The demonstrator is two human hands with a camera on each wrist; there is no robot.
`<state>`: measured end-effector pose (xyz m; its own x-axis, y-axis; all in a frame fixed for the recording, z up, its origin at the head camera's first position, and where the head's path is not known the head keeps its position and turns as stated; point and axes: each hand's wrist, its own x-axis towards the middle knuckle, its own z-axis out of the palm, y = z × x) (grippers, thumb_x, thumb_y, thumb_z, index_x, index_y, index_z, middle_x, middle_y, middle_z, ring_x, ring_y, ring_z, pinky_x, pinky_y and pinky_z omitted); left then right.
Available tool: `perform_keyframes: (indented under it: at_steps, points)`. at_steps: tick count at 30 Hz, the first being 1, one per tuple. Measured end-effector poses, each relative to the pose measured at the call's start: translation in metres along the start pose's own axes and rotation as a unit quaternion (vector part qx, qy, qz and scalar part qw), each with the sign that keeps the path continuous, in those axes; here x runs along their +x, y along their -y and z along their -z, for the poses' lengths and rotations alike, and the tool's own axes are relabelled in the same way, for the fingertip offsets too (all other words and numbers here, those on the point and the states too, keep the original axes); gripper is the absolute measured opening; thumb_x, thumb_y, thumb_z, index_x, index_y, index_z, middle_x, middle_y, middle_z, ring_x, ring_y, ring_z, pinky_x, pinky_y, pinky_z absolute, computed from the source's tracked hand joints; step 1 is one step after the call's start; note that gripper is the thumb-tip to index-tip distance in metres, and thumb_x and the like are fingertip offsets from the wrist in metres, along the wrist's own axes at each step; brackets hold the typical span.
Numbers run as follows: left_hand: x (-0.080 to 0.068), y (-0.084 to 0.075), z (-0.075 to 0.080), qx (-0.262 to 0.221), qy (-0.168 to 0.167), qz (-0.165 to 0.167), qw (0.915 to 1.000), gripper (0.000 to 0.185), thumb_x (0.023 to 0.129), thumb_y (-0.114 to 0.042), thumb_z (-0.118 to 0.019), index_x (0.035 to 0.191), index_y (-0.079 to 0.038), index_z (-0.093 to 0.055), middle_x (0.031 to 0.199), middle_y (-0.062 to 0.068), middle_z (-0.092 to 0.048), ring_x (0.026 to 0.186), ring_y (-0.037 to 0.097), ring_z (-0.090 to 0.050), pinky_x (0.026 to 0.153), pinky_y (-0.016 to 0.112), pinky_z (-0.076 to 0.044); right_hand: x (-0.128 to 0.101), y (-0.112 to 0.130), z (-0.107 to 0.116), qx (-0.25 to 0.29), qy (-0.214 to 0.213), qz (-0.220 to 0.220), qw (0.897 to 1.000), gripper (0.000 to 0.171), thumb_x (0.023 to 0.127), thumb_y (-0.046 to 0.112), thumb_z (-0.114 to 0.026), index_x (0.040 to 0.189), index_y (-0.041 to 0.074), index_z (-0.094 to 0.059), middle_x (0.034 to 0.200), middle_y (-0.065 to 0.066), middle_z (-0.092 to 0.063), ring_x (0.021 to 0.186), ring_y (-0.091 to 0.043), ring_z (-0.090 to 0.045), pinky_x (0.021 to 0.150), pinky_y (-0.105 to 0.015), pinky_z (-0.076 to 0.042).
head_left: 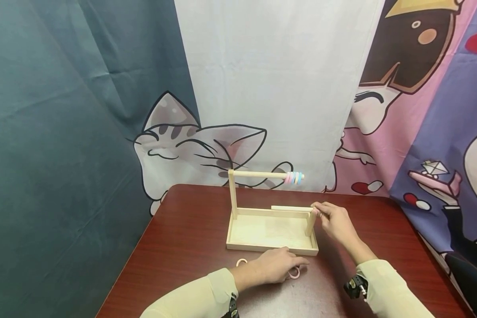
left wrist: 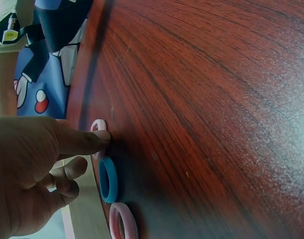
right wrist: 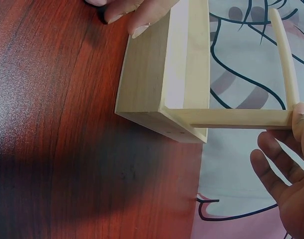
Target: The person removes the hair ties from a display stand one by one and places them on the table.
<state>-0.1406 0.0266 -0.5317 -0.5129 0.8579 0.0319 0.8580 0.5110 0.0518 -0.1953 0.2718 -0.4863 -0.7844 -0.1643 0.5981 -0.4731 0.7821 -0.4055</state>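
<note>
A pale wooden tray (head_left: 270,247) stands on the red-brown table. Its tall left post (head_left: 232,194) carries a rod with pink and blue rings (head_left: 294,178) near the free end. My right hand (head_left: 320,211) pinches the end of the lower rod (head_left: 291,208) where it meets the short right post (head_left: 310,224); the right wrist view shows the thumb (right wrist: 301,117) on that joint. In front of the tray my left hand (head_left: 292,265) lies on the table. One finger (left wrist: 87,140) touches a pink ring (left wrist: 98,124), with a blue ring (left wrist: 108,179) and another pink ring (left wrist: 123,221) beside it.
A further pink ring (head_left: 241,262) lies left of my left wrist. The table's (head_left: 183,229) edges fall away at left and right. Printed cartoon curtains (head_left: 270,88) hang close behind its far edge.
</note>
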Motion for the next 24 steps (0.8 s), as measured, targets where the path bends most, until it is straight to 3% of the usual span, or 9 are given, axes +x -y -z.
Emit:
perform_keyframes:
  at_steps: [5,13,18,24]
  points:
    - [-0.001,0.001,0.0,0.014,-0.004,-0.014,0.9998,0.069,0.089,-0.02,-0.091,0.15,-0.036,-0.064,0.127,-0.021,-0.079,0.112,-0.006,-0.071,0.099,0.017,-0.052,0.0,0.0,-0.001,-0.002,-0.004,0.008,1.0,0.017,0.095,-0.002,-0.083,0.111,0.003,-0.085,0.092,-0.006,-0.081,0.073,-0.012,-0.064,0.066,-0.037,-0.055]
    - [-0.006,-0.001,0.002,0.036,-0.022,-0.018,0.9989,0.058,0.096,-0.042,-0.086,0.15,-0.038,-0.065,0.125,-0.02,-0.078,0.107,0.004,-0.068,0.076,0.016,-0.053,-0.001,0.0,-0.001,-0.002,-0.001,0.009,1.0,0.017,0.095,-0.001,-0.083,0.111,0.004,-0.085,0.09,-0.005,-0.08,0.071,-0.011,-0.062,0.064,-0.035,-0.053]
    - [-0.006,0.0,0.007,0.038,-0.035,-0.011,0.9986,0.049,0.103,-0.051,-0.076,0.149,-0.036,-0.066,0.13,-0.018,-0.077,0.104,0.003,-0.066,0.076,0.015,-0.052,-0.002,-0.001,-0.001,-0.002,-0.005,0.014,1.0,0.016,0.095,-0.001,-0.083,0.11,0.004,-0.085,0.09,-0.005,-0.08,0.072,-0.013,-0.064,0.065,-0.037,-0.055]
    - [-0.005,0.003,0.013,0.031,-0.068,0.0,0.9972,0.041,0.108,-0.055,-0.067,0.143,-0.035,-0.07,0.122,-0.018,-0.077,0.1,0.003,-0.066,0.076,0.016,-0.054,-0.001,-0.004,-0.001,-0.004,-0.005,0.015,1.0,0.017,0.095,-0.003,-0.082,0.111,0.003,-0.085,0.09,-0.007,-0.08,0.071,-0.011,-0.062,0.064,-0.033,-0.053]
